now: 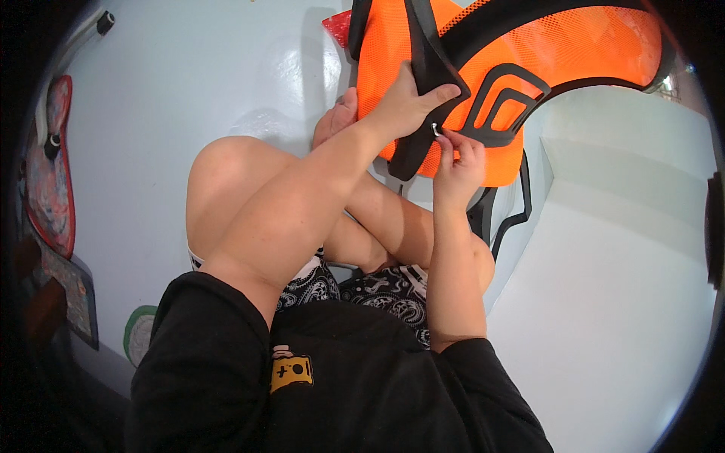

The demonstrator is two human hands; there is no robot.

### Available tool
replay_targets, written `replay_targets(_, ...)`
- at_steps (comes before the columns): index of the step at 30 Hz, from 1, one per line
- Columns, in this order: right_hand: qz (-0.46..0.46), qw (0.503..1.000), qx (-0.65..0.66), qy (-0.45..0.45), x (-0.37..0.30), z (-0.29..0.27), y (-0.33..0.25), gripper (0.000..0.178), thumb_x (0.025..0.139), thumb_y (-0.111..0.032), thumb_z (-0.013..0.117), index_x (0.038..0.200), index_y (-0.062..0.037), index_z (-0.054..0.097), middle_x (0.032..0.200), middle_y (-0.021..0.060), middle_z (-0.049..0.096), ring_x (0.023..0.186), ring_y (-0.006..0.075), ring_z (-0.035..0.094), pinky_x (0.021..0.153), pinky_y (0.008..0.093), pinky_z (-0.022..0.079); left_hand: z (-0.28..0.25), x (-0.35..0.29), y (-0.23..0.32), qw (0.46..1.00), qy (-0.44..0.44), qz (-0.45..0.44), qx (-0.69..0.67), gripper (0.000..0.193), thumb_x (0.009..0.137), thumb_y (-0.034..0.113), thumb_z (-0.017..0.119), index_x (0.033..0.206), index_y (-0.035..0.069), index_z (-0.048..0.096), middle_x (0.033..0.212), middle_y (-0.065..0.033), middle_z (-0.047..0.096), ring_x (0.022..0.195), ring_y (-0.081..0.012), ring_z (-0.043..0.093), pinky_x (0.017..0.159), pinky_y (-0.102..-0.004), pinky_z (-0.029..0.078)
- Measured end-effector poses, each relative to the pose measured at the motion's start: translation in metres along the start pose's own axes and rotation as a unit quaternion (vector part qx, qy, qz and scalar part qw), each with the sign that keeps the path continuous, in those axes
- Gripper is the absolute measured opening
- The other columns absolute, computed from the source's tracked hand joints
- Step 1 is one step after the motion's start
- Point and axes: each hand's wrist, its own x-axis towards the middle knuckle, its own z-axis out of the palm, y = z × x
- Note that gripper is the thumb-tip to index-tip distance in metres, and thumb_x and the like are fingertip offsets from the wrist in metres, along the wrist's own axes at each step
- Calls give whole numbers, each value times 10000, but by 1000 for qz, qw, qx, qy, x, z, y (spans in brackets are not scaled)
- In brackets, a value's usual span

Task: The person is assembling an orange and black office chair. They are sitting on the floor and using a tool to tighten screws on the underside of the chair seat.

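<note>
Left hand (404, 107): was wrapped around an angular black plastic chair arm (447, 74).
Right hand (461, 166): pinched a small silver metal piece (436, 130) beside the arm.
Orange mesh panel (384, 53): lay behind the arm.

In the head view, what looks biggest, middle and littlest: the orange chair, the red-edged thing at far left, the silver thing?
1. Orange chair
2. Red-edged thing
3. Silver thing, smallest by far
</note>
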Motion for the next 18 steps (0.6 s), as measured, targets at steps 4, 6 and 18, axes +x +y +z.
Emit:
replay_targets(4,-21,999,-22,39,-8,6,-6,108,841,-112,702,880,-14,686,911,143,600,869,301,596,760,377,488,-3,0,3,999,-19,-1,32,757,834,431,747,1246,-89,383,1171,-156,569,1076,-186,553,928,-302,457)
replay_targets(6,44,999,6,17,-11,9,-10,114,853,-109,687,874,-1,657,910,165,587,866,323,578,762,392,476,-3,0,7,999,-28,9,42,773,835,437,744,1252,-97,372,1182,-162,563,1085,-194,552,938,-307,453)
replay_targets(18,2,997,-74,-1,-15,18,-10,160,916,-144,600,898,2,537,867,195,545,799,399,549,693,464,458,3,-3,6,999,10,-21,23,841,808,491,744,1215,-120,334,1154,-249,573,1073,-256,589,895,-323,486)
